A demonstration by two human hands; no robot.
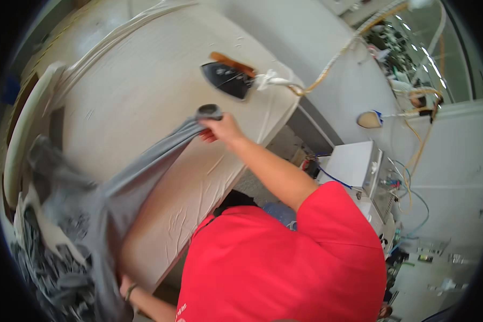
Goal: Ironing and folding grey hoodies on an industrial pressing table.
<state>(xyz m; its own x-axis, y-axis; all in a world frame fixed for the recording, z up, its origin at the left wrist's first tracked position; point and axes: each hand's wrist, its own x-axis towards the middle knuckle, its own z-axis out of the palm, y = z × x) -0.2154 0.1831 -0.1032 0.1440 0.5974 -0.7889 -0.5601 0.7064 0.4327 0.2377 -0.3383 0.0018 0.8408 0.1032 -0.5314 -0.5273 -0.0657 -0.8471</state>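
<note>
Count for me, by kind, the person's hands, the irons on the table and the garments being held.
Hands: 2, the left hand and the right hand
Irons on the table: 1, the dark iron
Garments held: 1, the grey garment
Total: 4

two hands (223, 129), one grey garment (139, 169), one clothes pile (59, 284), one black iron (226, 79), one cloth-covered table (129, 86)

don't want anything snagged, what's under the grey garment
The pale table shows on both sides of the stretched part of the grey garment, so it seems to run below. Anything directly beneath the fabric, bunched left end included, is covered.
</note>
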